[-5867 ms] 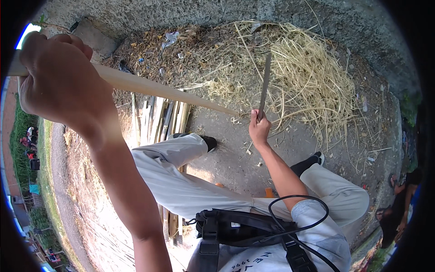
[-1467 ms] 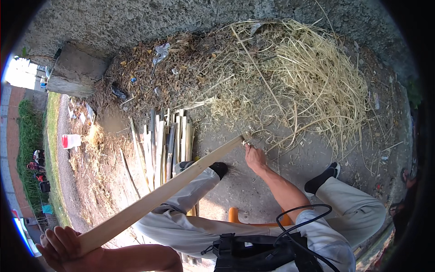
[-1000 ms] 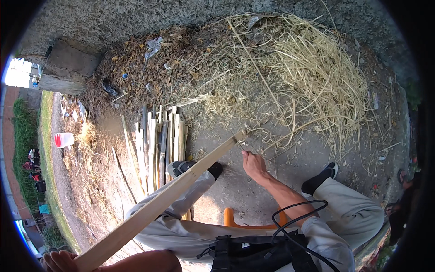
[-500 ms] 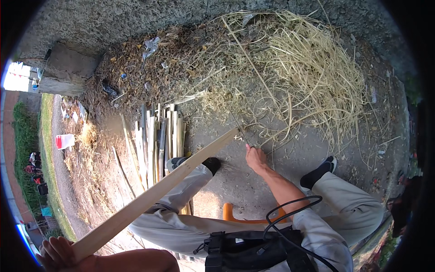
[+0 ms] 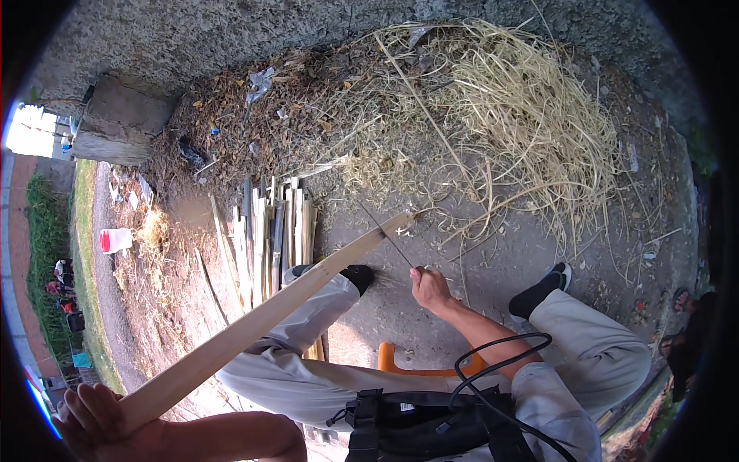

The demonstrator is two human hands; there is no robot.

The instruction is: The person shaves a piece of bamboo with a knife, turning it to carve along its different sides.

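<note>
A long, pale, flat bamboo slat (image 5: 269, 314) slants from the lower left up to the middle of the view. At its near end my left hand (image 5: 96, 422) is wrapped round it. My right hand (image 5: 433, 291) is closed on the handle end of a thin, long-bladed knife (image 5: 398, 248); the handle itself is mostly hidden by the fingers. The blade crosses the slat a little short of its far tip, and seems to touch it. Beneath that tip lies bare ground with a few pale shavings.
A stack of bamboo strips (image 5: 269, 239) lies left of my feet. A big heap of thin shavings (image 5: 539, 115) covers the ground at the far right, before a rough wall (image 5: 308, 31). Between my legs is an orange curved object (image 5: 387, 358). A black cable (image 5: 500, 346) loops over my right arm.
My right hand and the knife have shifted slightly left and toward me. The blade now crosses the slat farther back from its tip, which has moved a little to the right.
</note>
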